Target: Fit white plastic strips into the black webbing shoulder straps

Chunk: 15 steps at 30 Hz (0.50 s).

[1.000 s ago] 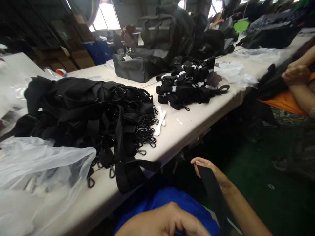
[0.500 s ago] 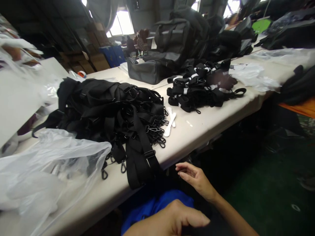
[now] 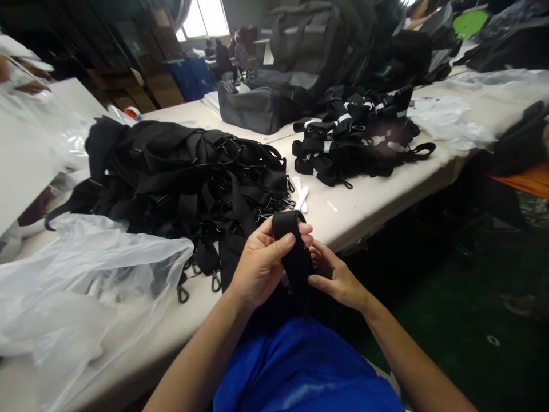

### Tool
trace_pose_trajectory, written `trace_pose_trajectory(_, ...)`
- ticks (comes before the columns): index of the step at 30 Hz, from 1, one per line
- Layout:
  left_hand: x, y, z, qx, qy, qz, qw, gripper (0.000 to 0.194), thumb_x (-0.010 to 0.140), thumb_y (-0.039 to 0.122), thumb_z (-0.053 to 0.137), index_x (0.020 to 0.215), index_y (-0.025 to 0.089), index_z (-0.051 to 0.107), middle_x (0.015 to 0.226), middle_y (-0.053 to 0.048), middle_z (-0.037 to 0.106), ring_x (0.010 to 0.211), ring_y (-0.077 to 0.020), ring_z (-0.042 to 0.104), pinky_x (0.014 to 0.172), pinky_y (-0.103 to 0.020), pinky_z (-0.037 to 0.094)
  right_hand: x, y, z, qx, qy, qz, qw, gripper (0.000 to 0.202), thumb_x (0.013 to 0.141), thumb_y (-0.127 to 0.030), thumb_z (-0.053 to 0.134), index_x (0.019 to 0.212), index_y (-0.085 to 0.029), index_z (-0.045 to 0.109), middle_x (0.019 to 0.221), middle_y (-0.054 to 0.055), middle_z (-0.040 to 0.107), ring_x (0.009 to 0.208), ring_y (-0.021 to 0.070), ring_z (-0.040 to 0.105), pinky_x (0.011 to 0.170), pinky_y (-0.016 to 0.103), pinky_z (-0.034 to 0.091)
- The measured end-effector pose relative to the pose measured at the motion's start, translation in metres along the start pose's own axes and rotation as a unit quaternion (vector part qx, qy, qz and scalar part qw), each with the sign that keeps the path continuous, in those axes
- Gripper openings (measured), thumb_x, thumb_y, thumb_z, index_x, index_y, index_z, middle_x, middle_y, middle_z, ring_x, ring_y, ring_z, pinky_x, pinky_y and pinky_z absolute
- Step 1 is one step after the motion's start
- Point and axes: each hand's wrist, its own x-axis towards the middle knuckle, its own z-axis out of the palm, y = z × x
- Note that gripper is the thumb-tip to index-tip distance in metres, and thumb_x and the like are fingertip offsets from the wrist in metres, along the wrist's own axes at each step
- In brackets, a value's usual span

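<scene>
Far left: a white panel (image 3: 30, 154) standing at the edge of view, shiny clear wrap around it.
Plastic bag: see-through, crumpled bag (image 3: 92, 274) sprawled over the near left part of the cream table (image 3: 343, 209).
Strap pile: big messy heap of black webbing (image 3: 171, 154) right behind that bag, with metal snap hooks (image 3: 183, 294) poking out along the front and right side.
Grey bag: dark grey bag (image 3: 249, 106) sitting farther back, with a bunch more dark bags stacked behind it.
Left hand: the left hand (image 3: 259, 263) has a proper grip on a black strap (image 3: 295, 257), thumb pressed on the front and fingertips showing past its right edge.
Held strap: it's up in front of the person at the table edge, bent over in a loop at the top, rest of it hanging down above some blue clothing (image 3: 295, 366).
White strips: pair of white pieces (image 3: 302, 194) lying crossed on the table, just beyond the hands.
Right hand: the right hand (image 3: 338, 280) is half-curled at the strap's right edge, honestly can't tell if it's actually gripping.
Bundles: black straps rolled up with white bands (image 3: 326, 147), piled together.
Far right: crumpled clear plastic (image 3: 454, 123), then orange fabric (image 3: 525, 176) below the table edge.
</scene>
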Motion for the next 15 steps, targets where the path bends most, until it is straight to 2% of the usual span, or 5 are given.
trace_pose_trajectory(4,0.012,0.01,0.016,0.03,-0.045,0.011,0.998,0.016,0.086,0.013,0.063,0.102,0.015,0.066,0.104,-0.01,0.072,0.087,-0.0177,0.066,0.077,-0.03,0.056,0.01,-0.002,0.003,-0.08,0.059,-0.014,0.995,0.062,0.083,-0.037,0.072,0.139,-0.024,0.049,0.126,0.008,0.062,0.113,0.0247,0.059,0.104,0.042,0.042)
trace_pose_trajectory(7,0.016,0.016,0.027,0.068,-0.075,0.021,0.995,0.013,0.088,0.015,0.062,0.101,0.013,0.066,0.103,-0.01,0.072,0.083,-0.0163,0.066,0.074,-0.029,0.056,0.013,-0.003,0.001,-0.012,0.021,-0.008,1.0,0.057,0.083,-0.039,0.072,0.134,-0.022,0.054,0.12,0.007,0.064,0.112,0.0241,0.058,0.101,0.038,0.043)
trace_pose_trajectory(11,0.019,0.028,0.03,0.076,-0.123,0.021,0.989,0.017,0.09,0.014,0.059,0.104,0.013,0.067,0.091,-0.006,0.072,0.065,-0.0104,0.062,0.063,-0.024,0.055,0.012,-0.004,-0.006,0.158,-0.044,0.03,0.986,0.048,0.089,-0.055,0.058,0.119,-0.017,0.063,0.088,0.004,0.065,0.079,0.0164,0.06,0.075,0.029,0.048)
trace_pose_trajectory(13,0.018,0.035,0.027,0.067,-0.142,0.007,0.988,0.019,0.091,0.014,0.057,0.106,0.011,0.068,0.085,-0.004,0.071,0.057,-0.0077,0.059,0.056,-0.02,0.053,0.011,-0.004,-0.008,0.215,-0.06,0.03,0.974,0.051,0.093,-0.059,0.049,0.113,-0.015,0.065,0.069,0.001,0.057,0.063,0.0126,0.052,0.061,0.025,0.042)
trace_pose_trajectory(15,0.015,0.039,0.024,0.059,-0.152,-0.01,0.987,0.021,0.092,0.016,0.056,0.108,0.01,0.069,0.079,-0.003,0.07,0.053,-0.0061,0.058,0.052,-0.016,0.05,0.012,-0.006,-0.008,0.245,-0.073,0.016,0.967,0.045,0.094,-0.054,0.05,0.106,-0.014,0.066,0.054,-0.003,0.047,0.051,0.0098,0.041,0.053,0.023,0.035)
